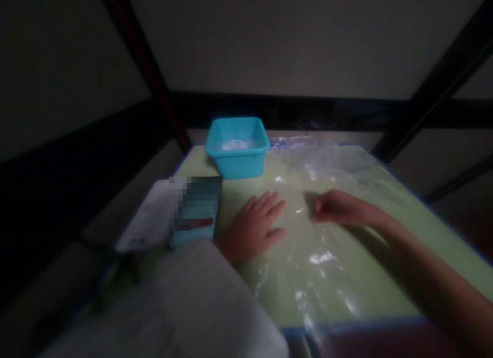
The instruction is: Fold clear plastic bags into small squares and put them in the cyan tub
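Note:
Clear plastic sheeting (pixel 323 258) stretches over the yellow-green table (pixel 385 276), wrinkled and shiny, from the back right to the front edge. My left hand (pixel 256 227) lies flat, palm down, at the sheeting's left side, with its fingers spread. To the right, my right hand (pixel 331 206) is closed, its fingers curled in low over the sheeting. Whatever its fingers hold, if anything, is too blurred to make out. A small round outline shows faintly in the plastic between the two hands.
A turquoise basin (pixel 241 165) with something whitish inside stands at the back left. Left of my left hand lie a pale flat item (pixel 148 214) and a partly blurred greenish item with a red strip (pixel 196 214). A light grey surface (pixel 208 306) fills the lower left foreground.

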{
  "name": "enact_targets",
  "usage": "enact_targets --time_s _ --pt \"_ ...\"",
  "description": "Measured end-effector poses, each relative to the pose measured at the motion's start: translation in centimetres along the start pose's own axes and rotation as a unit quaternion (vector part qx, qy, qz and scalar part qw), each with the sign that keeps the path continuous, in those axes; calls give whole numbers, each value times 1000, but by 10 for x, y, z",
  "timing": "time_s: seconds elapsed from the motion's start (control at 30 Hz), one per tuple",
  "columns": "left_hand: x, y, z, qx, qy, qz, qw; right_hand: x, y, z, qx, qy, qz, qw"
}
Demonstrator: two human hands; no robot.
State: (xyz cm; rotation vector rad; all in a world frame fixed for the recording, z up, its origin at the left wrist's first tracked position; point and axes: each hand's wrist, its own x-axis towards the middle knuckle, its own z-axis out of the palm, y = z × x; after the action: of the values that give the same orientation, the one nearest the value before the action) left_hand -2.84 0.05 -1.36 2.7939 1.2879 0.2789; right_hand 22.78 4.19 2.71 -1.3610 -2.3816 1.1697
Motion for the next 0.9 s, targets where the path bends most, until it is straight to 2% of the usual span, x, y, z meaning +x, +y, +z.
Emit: enact_targets --time_s 0.3,0.43,0.63,0.8,0.9 --pt "0 0 0 -3 -4 -1 1000 -3 -12 0 158 6 -24 987" --pt "0 1 -1 -4 -10 -8 1000 -7 -11 -5 162 -17 -14 987" --pt "0 1 -1 -9 -8 -8 1000 -19 -6 -28 164 -71 0 984" --pt "0 2 -2 -8 -7 -4 1000 -17 -1 -33 147 -20 0 989" --pt "0 1 -2 -9 -5 -4 1000 -12 3 -32 140 42 -4 989"
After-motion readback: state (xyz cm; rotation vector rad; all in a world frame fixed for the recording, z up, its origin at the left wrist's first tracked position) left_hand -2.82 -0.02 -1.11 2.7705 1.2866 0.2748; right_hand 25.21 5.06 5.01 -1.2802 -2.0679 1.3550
